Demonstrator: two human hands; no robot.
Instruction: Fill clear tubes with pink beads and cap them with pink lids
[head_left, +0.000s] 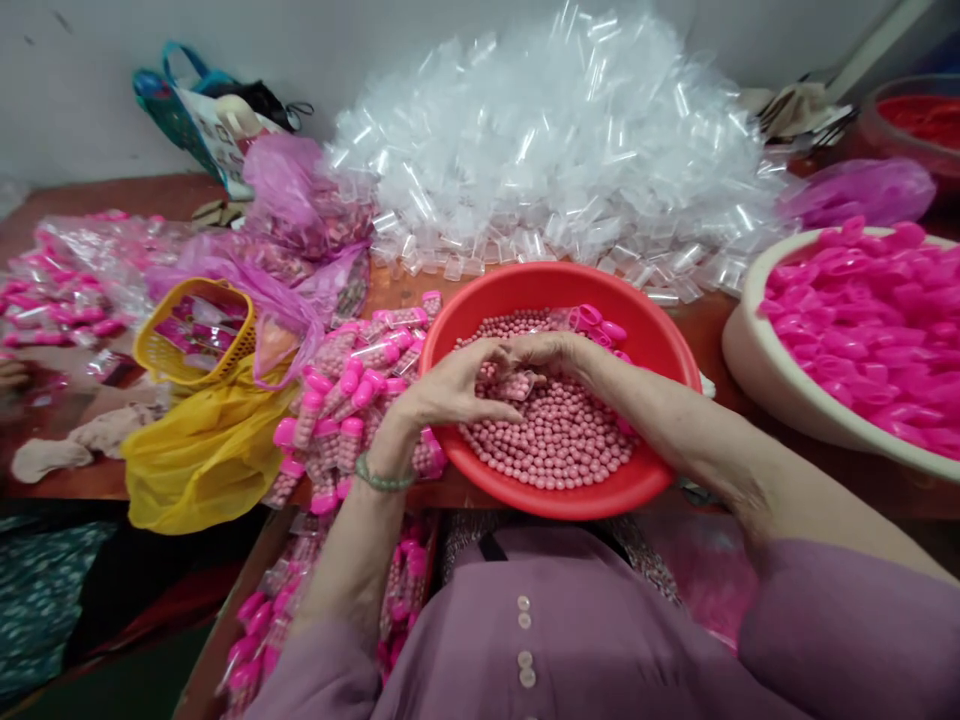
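Both hands meet over a red basin (pixel 555 505) that holds loose pink beads (pixel 555 450). Between them is a small clear plastic tube (pixel 519 385) with pink beads inside. My left hand (pixel 450 385), wearing a green bracelet on its wrist, curves around the tube from the left. Its thumb sticks out apart below, and its other fingertips are partly hidden. From the right, my right hand (pixel 547 350) bends over the tube's upper side, fingers curled down and mostly out of sight. A few pink caps (pixel 589 320) lie among the beads behind my right wrist.
A large heap of clear tubes (pixel 540 150) rises behind the basin. At right stands a white tub (pixel 780 390) of pink caps. Capped bead-filled tubes (pixel 352 400) are piled at left, beside a yellow basket (pixel 191 375) and yellow bag (pixel 210 460). Another person's hand (pixel 11 375) shows far left.
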